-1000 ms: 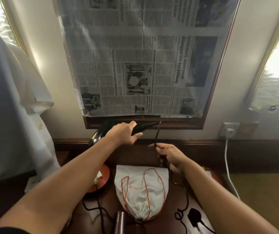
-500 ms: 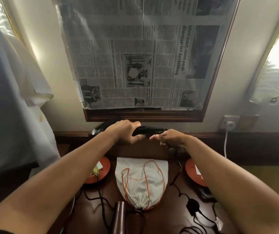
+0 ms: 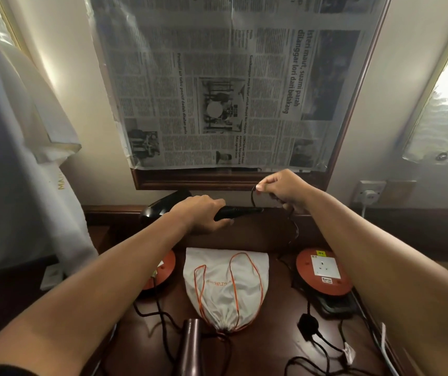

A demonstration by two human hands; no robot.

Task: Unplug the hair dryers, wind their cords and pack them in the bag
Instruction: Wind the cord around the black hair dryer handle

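Observation:
My left hand grips the handle of a black hair dryer, held level above the dark wooden table. My right hand pinches the dryer's black cord just right of the handle end, bent into a loop; the rest of the cord hangs down toward the table. A white drawstring bag with orange strings lies flat on the table below both hands. A second, brown hair dryer lies at the front edge. A black plug lies unplugged on the table at the right.
Two round orange socket reels sit either side of the bag, left and right. A white plug sits in a wall socket at the right. Newspaper covers the framed mirror on the wall. White cloth hangs at the left.
My right hand rose from below the handle to up and right of it, drawing the cord into a loop. The view tilted down, showing more of the table.

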